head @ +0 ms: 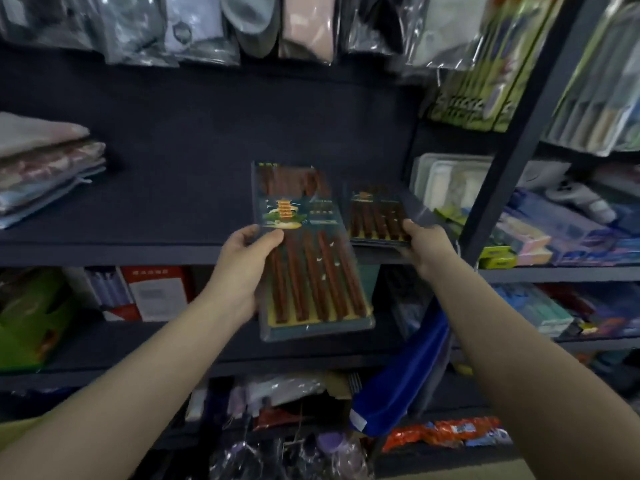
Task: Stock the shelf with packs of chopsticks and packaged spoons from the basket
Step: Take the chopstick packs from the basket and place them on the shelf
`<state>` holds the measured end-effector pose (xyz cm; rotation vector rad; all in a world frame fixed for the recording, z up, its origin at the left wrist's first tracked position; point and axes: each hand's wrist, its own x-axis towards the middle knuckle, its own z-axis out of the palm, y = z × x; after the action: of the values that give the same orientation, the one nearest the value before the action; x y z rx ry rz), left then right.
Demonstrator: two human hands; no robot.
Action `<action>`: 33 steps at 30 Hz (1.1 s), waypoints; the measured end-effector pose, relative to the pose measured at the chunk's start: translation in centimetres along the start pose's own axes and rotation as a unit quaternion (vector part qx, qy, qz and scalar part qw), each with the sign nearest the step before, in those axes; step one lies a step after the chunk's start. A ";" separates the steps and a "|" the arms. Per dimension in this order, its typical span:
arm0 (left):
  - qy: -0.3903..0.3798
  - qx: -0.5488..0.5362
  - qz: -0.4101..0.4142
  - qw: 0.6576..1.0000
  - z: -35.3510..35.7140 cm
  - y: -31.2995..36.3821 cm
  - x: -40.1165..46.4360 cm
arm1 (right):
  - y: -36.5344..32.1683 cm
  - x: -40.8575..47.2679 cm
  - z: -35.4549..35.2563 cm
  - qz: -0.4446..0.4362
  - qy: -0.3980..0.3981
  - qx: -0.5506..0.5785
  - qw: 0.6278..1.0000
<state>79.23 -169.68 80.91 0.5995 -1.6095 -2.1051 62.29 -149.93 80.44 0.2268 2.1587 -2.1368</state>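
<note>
Head view: the left hand (246, 268) has its grip clamped on the left edge of a flat clear-plastic pack of dark red-brown wooden chopsticks (308, 258), thumb on the printed card, holding it off the front edge, probably awaiting its slot. The right hand (427, 247) pinches the near end of a second, matching chopstick pack (375, 214) lying at the front right corner of the dark matte shelf (166, 209), apparently seating it. Folded cloth packs (45, 168) occupy the left edge.

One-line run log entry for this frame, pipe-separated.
left hand holds chopstick pack off shelf | right hand places second pack on shelf | phase: stocking
</note>
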 end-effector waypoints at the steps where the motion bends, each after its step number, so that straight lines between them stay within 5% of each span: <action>1: -0.010 0.005 -0.012 1.000 0.9 0.4 1.2 | -0.3 0.8 -0.3 -0.036 0.012 -0.107 0.994; 4: -0.048 0.017 -0.050 0.997 3.8 1.9 4.7 | -1.1 1.2 -1.1 -0.206 0.015 -0.355 0.912; 7: -0.096 -0.013 -0.082 0.992 6.9 2.7 8.8 | -2.2 -1.4 -1.8 -0.327 -0.153 -0.245 0.900; 10: -0.128 -0.023 -0.094 0.987 9.9 3.1 11.6 | -3.2 -2.8 -2.3 -0.415 -0.255 -0.352 0.799; 13: -0.170 -0.040 -0.118 0.978 12.5 2.8 13.1 | -3.0 -1.2 -2.6 -0.496 -0.146 -0.510 0.687; 15: -0.199 -0.008 -0.109 0.974 13.8 2.4 13.8 | -2.6 0.1 -2.8 -0.529 -0.087 -0.541 0.648; 21: -0.240 0.245 0.012 0.939 13.1 2.4 13.7 | -1.2 3.2 -3.8 -0.481 -0.103 -0.602 0.629; 28: -0.176 0.311 0.264 0.896 8.1 3.1 8.2 | -1.2 4.5 -4.5 -0.388 -0.156 -0.642 0.642; 33: -0.102 0.350 0.317 0.876 4.1 1.4 3.1 | -0.6 2.5 -2.5 -0.413 -0.075 -0.636 0.648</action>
<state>74.46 -168.48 82.96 0.0037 -2.2990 -1.1091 59.81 -147.33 80.59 -1.1463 3.2623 -0.1018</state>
